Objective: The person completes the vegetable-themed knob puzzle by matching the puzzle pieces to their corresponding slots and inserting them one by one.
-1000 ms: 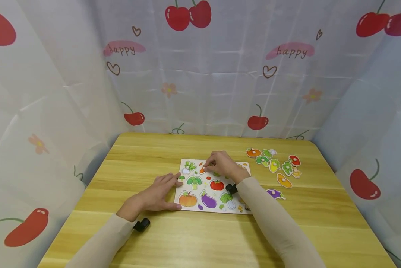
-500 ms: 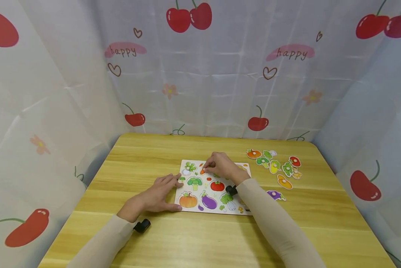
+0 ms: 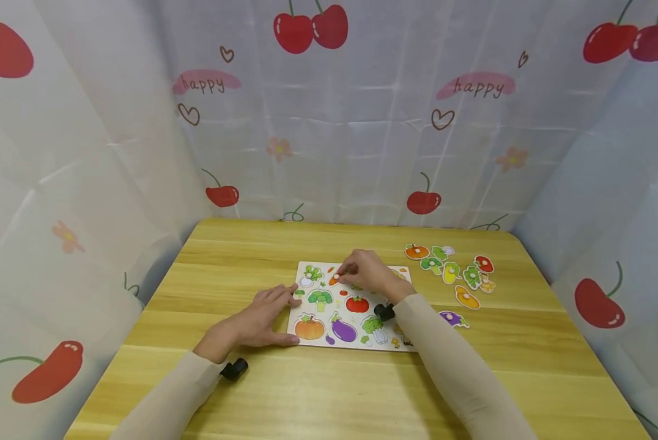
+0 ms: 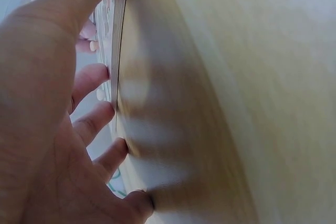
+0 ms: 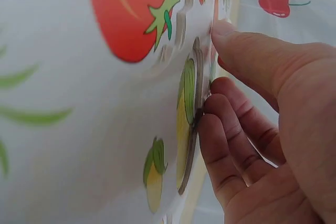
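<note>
A white vegetable puzzle board lies on the wooden table, with printed recesses such as a tomato and an eggplant. My right hand pinches a small orange carrot puzzle piece at the board's upper middle. In the right wrist view the other fingertips of the right hand rest by the corn recess, and the carrot is mostly hidden behind the thumb. Fingers spread, my left hand rests along the board's left edge, thumb at the lower corner.
Loose knobbed vegetable pieces lie to the right of the board, among them a pumpkin, a yellow corn, a potato and an eggplant piece near the right sleeve. A cherry-print curtain surrounds the table.
The right hand and wrist have shifted slightly to the right, and the carrot piece has moved a little with the fingertips. The left hand has stayed on the board's edge.
</note>
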Available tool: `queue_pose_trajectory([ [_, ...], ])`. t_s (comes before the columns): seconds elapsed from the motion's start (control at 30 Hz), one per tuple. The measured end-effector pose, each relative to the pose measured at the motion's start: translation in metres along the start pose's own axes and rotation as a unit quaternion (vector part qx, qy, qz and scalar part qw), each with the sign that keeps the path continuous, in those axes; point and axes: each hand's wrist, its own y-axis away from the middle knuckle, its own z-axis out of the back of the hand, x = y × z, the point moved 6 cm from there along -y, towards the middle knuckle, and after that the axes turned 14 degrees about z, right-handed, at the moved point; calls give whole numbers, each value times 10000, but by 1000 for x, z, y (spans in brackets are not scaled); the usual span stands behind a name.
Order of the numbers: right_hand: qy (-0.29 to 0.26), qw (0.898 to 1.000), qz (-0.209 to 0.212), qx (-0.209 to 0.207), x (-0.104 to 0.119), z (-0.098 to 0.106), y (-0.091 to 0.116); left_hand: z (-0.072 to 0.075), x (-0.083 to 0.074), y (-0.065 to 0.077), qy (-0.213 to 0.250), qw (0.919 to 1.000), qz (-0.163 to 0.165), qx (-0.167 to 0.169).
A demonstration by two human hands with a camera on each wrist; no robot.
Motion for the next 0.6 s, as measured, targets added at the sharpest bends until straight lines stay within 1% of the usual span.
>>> queue_pose_trajectory([
  [0.13, -80, 9997, -220, -74, -4, 6, 8, -1, 1, 0, -69, 10000, 61, 37],
  [0.23, -86, 9994, -292, -162, -6, 13, 15, -1, 1, -1, -74, 9999, 91, 55],
  [0.43, -80, 9991, -232, -359, -9, 28, 34, -1, 1, -1, -30, 9999, 105, 43],
  [0.6, -53, 9984, -209, -528, -19, 39, 50, 0, 0, -1, 17, 10000, 56, 8],
])
